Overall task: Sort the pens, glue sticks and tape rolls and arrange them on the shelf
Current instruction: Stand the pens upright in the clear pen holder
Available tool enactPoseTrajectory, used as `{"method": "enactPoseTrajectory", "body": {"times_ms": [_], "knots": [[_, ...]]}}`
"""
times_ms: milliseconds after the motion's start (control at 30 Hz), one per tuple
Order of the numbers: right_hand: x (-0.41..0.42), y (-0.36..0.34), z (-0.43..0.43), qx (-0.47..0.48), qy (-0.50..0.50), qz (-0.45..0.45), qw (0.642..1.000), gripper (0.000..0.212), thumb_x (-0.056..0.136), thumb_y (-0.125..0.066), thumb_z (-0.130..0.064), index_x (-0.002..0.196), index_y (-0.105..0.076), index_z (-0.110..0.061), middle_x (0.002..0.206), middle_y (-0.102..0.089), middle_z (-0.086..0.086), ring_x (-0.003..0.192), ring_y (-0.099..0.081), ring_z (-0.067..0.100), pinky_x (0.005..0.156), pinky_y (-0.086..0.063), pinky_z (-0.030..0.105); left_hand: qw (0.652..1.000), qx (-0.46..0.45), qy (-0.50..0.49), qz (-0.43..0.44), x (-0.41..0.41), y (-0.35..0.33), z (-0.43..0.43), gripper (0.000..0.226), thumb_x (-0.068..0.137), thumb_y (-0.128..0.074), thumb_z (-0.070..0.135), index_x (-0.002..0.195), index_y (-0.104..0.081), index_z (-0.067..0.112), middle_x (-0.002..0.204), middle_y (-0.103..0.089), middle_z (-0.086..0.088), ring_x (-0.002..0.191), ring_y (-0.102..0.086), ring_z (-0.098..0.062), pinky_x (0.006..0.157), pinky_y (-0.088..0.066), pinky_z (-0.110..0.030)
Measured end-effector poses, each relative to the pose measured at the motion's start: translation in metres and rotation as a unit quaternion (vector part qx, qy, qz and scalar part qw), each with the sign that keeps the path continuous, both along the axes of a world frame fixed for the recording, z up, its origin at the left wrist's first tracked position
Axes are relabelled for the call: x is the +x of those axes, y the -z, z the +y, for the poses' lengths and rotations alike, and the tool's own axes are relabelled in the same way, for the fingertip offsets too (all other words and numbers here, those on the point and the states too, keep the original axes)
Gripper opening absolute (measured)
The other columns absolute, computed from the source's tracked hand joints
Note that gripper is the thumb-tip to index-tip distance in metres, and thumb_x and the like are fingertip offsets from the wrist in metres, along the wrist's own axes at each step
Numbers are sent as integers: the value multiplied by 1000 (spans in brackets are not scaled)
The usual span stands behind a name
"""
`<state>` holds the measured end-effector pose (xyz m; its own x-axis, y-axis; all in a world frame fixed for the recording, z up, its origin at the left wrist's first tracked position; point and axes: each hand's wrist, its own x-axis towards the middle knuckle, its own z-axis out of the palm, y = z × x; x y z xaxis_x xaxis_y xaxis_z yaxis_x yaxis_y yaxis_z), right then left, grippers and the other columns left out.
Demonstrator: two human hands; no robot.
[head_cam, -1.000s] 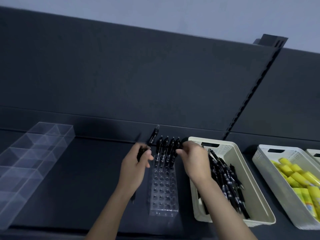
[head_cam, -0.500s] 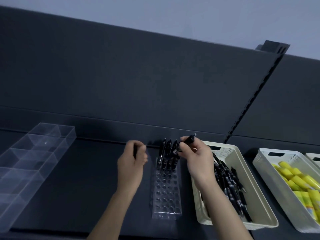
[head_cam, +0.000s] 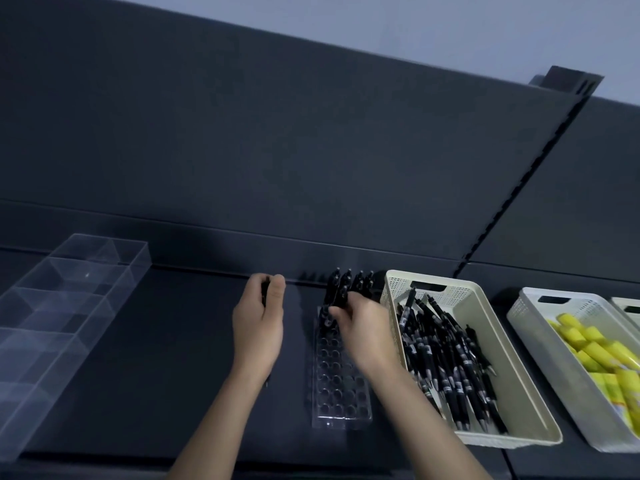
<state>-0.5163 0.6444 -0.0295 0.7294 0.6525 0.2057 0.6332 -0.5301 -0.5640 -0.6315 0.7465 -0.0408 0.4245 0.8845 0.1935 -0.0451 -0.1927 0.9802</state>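
We see two hands over the dark shelf point(head_cam: 156, 341). The left hand point(head_cam: 258, 327), centre of frame, curls round at least one black pen point(head_cam: 265, 291); how many it grips we cannot tell. The right hand point(head_cam: 363, 329) pinches one pen point(head_cam: 341, 296) at the far rows of one clear pen holder point(head_cam: 341, 386), where a small cluster stands upright, too overlapped to count. To the right sit three baskets: a cream basket point(head_cam: 485, 299) heaped with pens point(head_cam: 443, 358), a white basket point(head_cam: 530, 327) of yellow glue sticks point(head_cam: 588, 344), and a third basket point(head_cam: 628, 304) showing only a corner. One clear divided tray point(head_cam: 69, 296) lies at left.
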Motion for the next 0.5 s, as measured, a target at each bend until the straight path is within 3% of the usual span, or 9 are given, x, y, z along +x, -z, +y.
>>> {"method": "enactPoseTrajectory", "body": {"times_ms": [167, 300, 400, 500], "knots": [[1, 7, 4, -45, -8, 19, 999, 38, 94, -57, -23, 62, -36, -18, 56, -47, -4, 44, -40, 8, 41, -26, 22, 1000, -8, 4, -11, 3, -2, 1, 51, 84, -40, 61, 85, -53, 12, 51, -41, 11, 47, -37, -6, 48, -35, -25], [2, 2, -1, -61, -14, 26, 998, 37, 92, -60, -32, 65, -47, -10, 55, -48, -5, 45, -43, 9, 44, -34, 21, 1000, -7, 11, -16, 4, -2, 1, 47, 87, -41, 59, 83, -53, 14, 49, -43, 10, 46, -38, -5, 44, -34, -18], [-1, -3, -16, -29, -17, 25, 999, 32, 84, -66, -44, 73, -63, -14, 60, -61, -5, 56, -58, 12, 55, -47, 26, 999, -20, 18, -32, 6, -4, 0, 33, 96, -42, 47, 79, -55, 22, 49, -43, 8, 47, -39, -7, 45, -34, -20], [-20, -8, -22, 17, -115, 112, 987, 14, 79, -74, -35, 77, -66, -24, 63, -62, -12, 60, -57, -2, 56, -43, 11, 993, -66, 25, -90, 12, -12, -6, 31, 99, -43, 40, 79, -54, 18, 50, -41, 7, 47, -37, -10, 44, -33, -22]]}}
